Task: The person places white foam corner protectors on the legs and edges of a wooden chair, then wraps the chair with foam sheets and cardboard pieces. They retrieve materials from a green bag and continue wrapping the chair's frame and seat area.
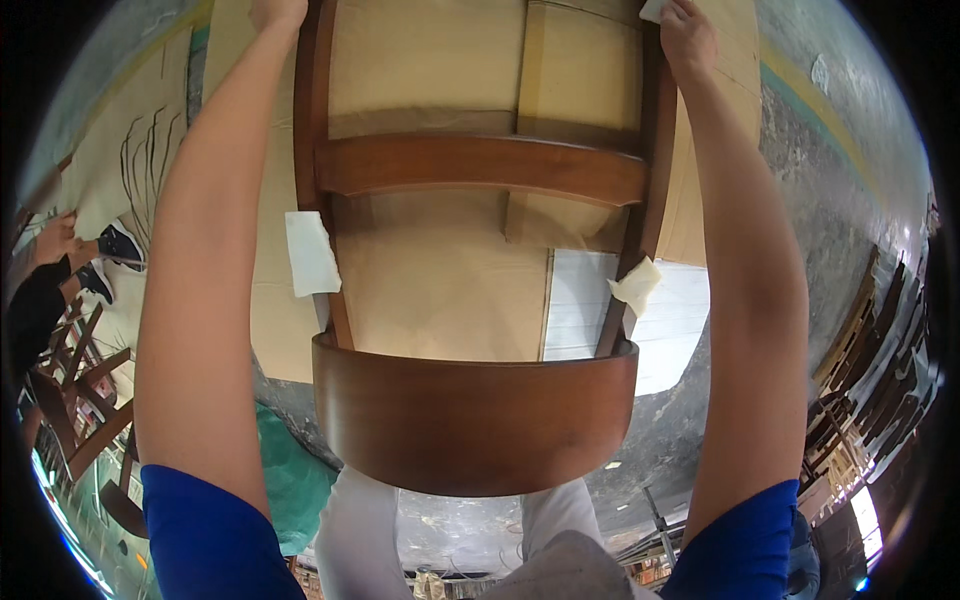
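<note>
A dark brown wooden chair frame point(485, 168) stretches away in front of me, with its wide curved backrest point(475, 420) nearest my body. At the top edge, my left hand point(278, 12) is closed at the far end of the left post point(312, 75); the frame's edge cuts off part of its fingers. Over the far right post point(660, 120) my right hand point(688, 40) is closed, with a white pad point(653, 10) by its fingertips. White foam sheets cling to the left post point(313, 253) and to the right post, where the foam piece point(637, 284) is crumpled.
Flattened cardboard point(430, 270) and a white sheet point(675, 320) lie under the frame. Left, another person's hand point(55, 238) and dark shoes point(118, 245) show near wooden chair parts point(95, 430). Stacked wooden parts point(880, 350) stand right. Green cloth point(290, 470) lies beside my legs.
</note>
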Demonstrator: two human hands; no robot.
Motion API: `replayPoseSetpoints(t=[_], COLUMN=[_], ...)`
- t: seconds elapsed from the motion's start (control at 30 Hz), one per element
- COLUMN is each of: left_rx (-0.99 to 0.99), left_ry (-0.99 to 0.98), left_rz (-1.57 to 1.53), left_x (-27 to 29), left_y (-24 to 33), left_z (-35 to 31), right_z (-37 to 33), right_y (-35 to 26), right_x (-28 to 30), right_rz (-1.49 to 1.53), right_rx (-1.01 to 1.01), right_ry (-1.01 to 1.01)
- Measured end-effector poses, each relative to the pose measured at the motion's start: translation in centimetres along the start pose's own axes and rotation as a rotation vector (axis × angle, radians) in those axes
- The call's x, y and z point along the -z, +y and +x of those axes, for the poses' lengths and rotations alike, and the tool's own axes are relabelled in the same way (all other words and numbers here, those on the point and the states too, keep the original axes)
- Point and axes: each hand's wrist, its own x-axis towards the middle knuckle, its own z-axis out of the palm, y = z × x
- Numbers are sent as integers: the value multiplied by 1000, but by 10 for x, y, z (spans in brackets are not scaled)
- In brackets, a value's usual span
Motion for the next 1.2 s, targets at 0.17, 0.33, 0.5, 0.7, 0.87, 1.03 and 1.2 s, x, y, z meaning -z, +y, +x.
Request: replayPoseSetpoints(t=[0.17, 0.33, 0.5, 0.7, 0.87, 1.03, 1.2], left_rx=[42, 13, 20, 146, 347, 904, 1890], left_ry=[-1, -35, -54, -97, -40, -292, -124], left_rz=[-142, -130, -71, -390, 172, 414, -155], left_x=[-7, -8, 19, 129, 351, 550, 673], left_y=[11, 31, 36, 34, 6, -6, 59], left_z=[-3, -11, -29, -189, -378, -613, -800], right_z=[31, 38, -5, -187, -388, -554, -581], right_y=[-2, -10, -42, -20, 3, -45, -140], right_x=[-24, -7, 24, 138, 268, 378, 402], right_rz=[-108, -285, -224, -221, -364, -538, -263], right_rx=[220, 349, 386, 194, -415, -738, -708], right_ry=[111, 9, 143, -61, -164, -235, -290])
